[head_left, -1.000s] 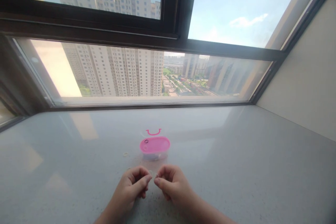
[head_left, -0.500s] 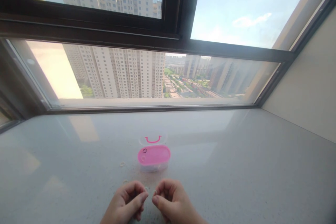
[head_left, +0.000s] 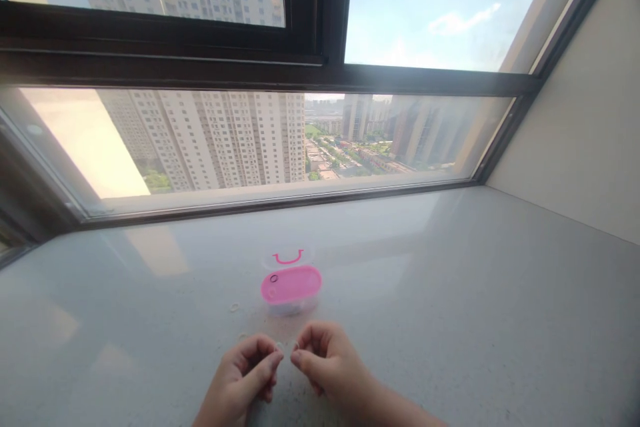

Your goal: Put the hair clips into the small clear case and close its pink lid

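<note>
My left hand [head_left: 247, 370] is closed in a pinch over the sill. A tiny whitish loop [head_left: 279, 345] shows at its fingertips. Across a narrow gap, my right hand [head_left: 333, 360] also pinches thumb to forefinger, with a sliver of a small white ring [head_left: 297, 346] at the tips. Just beyond both hands stands an oval clear box with a pink lid [head_left: 300, 283]. On the lid lie a dark ring [head_left: 274, 278] and a pale ring [head_left: 272, 293]. Left of the box, a white ring [head_left: 235, 307] rests on the sill, and another pale ring [head_left: 243, 335] is partly hidden behind my left hand.
A clear oval piece with a pink handle [head_left: 289, 260] lies behind the box. The pale speckled sill [head_left: 450, 293] runs back to a dark window frame [head_left: 200, 213], and a white wall [head_left: 585, 147] bounds the right side. Tall buildings show through the glass.
The view has turned slightly, so the box and window sit a little higher and further left. Both pinched hands appear slightly higher, and their grips look the same.
</note>
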A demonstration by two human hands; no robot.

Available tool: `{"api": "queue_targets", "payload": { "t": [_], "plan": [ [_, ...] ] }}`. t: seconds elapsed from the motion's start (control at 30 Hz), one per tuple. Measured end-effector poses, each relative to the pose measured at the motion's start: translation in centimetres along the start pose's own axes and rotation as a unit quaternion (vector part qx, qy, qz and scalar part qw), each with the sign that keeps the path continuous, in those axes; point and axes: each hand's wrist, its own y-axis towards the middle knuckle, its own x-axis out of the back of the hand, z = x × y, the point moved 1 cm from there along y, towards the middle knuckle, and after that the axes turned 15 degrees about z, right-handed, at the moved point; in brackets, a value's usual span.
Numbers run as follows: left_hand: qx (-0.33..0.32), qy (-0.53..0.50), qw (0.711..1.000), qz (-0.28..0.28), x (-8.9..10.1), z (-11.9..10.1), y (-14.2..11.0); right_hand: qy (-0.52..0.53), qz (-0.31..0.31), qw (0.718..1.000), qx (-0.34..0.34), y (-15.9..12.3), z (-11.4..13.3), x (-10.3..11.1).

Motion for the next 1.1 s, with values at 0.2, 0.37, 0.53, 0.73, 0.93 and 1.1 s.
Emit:
{"api": "queue_targets", "payload": {
  "t": [0.2, 0.37, 0.53, 0.73, 0.93, 1.1],
  "plan": [
    [-0.016, 0.009, 1.000, 0.015, -0.03, -0.10, 0.19, -0.005, 0.003, 1.000, 0.011, 0.08, -0.10, -0.08],
    [-0.014, 0.016, 0.999, 0.033, -0.02, -0.27, 0.13, -0.011, 0.005, 1.000, 0.008, 0.00, -0.08, -0.03],
    [-0.017, 0.027, 0.999, 0.029, -0.20, -0.59, 0.20, -0.021, 0.003, 1.000, 0.007, -0.05, -0.17, 0.00],
    [-0.026, 0.049, 0.998, 0.030, -0.47, -0.93, 0.34, -0.030, 0.003, 1.000, 0.003, -0.01, -0.03, 0.04],
    [-0.033, 0.048, 0.998, 0.039, -0.42, -0.91, 0.35, -0.038, 0.004, 0.999, 0.019, 0.05, 0.07, 0.05],
    [-0.038, 0.045, 0.997, 0.054, -0.36, -0.88, 0.33, -0.027, 0.001, 0.999, 0.028, 0.21, 0.06, 0.25]
  ]
}}
